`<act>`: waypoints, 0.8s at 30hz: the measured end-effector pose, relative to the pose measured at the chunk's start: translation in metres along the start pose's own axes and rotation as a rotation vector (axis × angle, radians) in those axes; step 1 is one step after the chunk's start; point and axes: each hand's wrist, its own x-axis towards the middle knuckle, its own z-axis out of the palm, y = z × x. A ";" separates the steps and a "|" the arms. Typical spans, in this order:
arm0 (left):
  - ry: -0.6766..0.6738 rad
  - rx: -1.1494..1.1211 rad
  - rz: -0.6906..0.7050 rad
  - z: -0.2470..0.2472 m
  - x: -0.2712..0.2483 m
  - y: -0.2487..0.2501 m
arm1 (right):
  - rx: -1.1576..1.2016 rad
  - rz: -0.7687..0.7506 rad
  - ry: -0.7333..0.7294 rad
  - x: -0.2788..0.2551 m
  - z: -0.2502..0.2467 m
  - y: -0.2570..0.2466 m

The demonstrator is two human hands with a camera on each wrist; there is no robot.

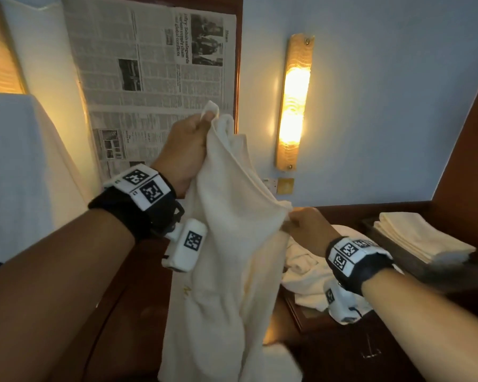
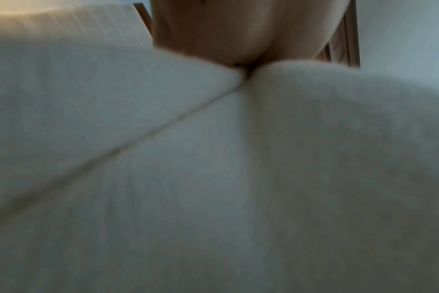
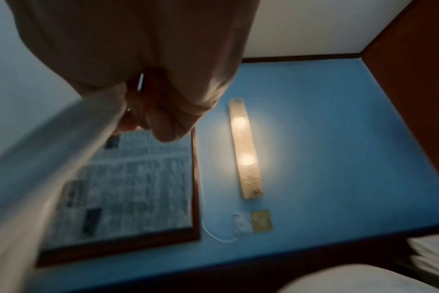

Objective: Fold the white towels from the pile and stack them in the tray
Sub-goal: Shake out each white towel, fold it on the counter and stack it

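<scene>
A white towel [image 1: 226,244] hangs in the air in front of me, held by two points of its upper edge. My left hand [image 1: 193,133] grips one corner up high; the cloth [image 2: 213,178] fills the left wrist view below the palm [image 2: 238,29]. Lower and to the right, my right hand [image 1: 295,221] pinches the towel's edge, seen blurred as a strip [image 3: 63,158] in the right wrist view. A crumpled pile of white towels [image 1: 307,271] lies behind my right wrist. Several folded towels [image 1: 417,235] sit stacked in a dark tray [image 1: 442,271] at the right.
A lit wall lamp [image 1: 294,103] and a framed newspaper [image 1: 155,64] hang on the blue wall. A dark wooden surface [image 1: 356,340] lies below the pile. White bedding [image 1: 20,161] rises at the left. A wooden panel [image 1: 472,150] stands at the right.
</scene>
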 end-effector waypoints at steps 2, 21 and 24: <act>0.016 0.032 0.002 -0.012 -0.006 0.001 | 0.029 0.066 0.015 -0.001 0.014 0.019; 0.061 0.307 -0.062 -0.061 -0.055 0.018 | 0.923 -0.179 0.119 -0.002 0.025 -0.125; 0.153 0.247 -0.050 -0.073 -0.054 0.022 | 0.836 -0.297 0.142 -0.004 0.020 -0.136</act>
